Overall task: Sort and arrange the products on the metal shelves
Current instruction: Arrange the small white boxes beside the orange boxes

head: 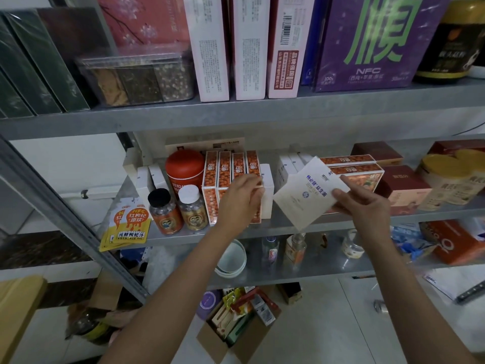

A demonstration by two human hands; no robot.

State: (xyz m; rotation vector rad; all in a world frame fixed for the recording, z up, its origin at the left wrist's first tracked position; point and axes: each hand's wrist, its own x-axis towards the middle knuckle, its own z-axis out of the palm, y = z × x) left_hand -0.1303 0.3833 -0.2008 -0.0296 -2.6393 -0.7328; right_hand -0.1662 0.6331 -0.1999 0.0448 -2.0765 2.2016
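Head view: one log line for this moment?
left hand: at orange box row, grip unclear | right hand: holds tilted white box before middle shelf | white box: not shelved

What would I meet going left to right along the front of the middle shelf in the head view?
Front row: yellow pouches → black-cap bottle → white-cap bottle → left hand → white box, held by the right hand → maroon box → gold-lid tub.

We are standing in a store room — metal shelves (262, 114) are holding boxes (249, 48) and jars (185, 166), packed tight.
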